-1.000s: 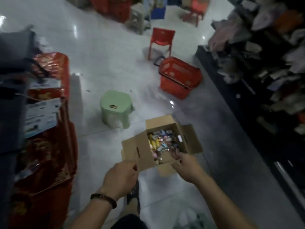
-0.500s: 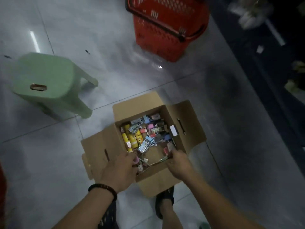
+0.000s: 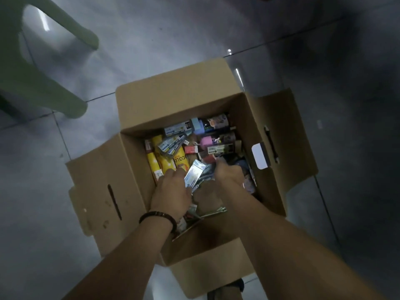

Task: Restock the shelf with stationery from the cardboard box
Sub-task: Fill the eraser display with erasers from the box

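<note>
Left hand [image 3: 171,191]: inside the box at centre frame, fingers curled, gripping the lower edge of a silver-blue packet [image 3: 193,175]; dark bracelet [image 3: 158,217] on the wrist.
Right hand [image 3: 227,176]: just right of that packet, fingers bent down into the contents; motion blur prevents telling whether it grips anything.
Stationery [image 3: 168,161]: loose packs piled in the box, with yellow ones to the left and pink and blue ones toward the far wall.
Cardboard box [image 3: 173,105]: centre of frame, standing on the floor, all four flaps folded outward; white label [image 3: 260,155] on the right inner wall.
Floor [image 3: 151,40]: glossy grey tiles with grout lines and light reflections; dim lighting, darker toward the right of the frame.
Stool [image 3: 43,83]: green plastic, upper left, cut off by the frame edge.
Hidden or unclear: print on most packs unreadable; dark footwear [image 3: 225,291] at the bottom edge, partly behind the near flap.
</note>
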Demonstrator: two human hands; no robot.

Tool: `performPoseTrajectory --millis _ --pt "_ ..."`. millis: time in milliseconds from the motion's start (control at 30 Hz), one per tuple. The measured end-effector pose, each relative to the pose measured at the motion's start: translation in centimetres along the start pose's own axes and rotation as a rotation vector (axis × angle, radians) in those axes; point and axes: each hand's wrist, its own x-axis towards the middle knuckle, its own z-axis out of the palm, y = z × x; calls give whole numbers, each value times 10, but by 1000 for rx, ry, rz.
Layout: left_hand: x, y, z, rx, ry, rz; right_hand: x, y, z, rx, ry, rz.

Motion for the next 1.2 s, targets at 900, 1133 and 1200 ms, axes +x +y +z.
performPoseTrajectory --millis 900,1133,1200 --pt "-5 -2 -9 -985 126 -392 -37 -25 3 511 -138 -13" --pt "-147 44 -142 -921 169 -158 -218 -25 -88 220 -426 -442" --pt "-201 57 -186 -901 147 -106 -279 -28 -117 116 -432 -515"
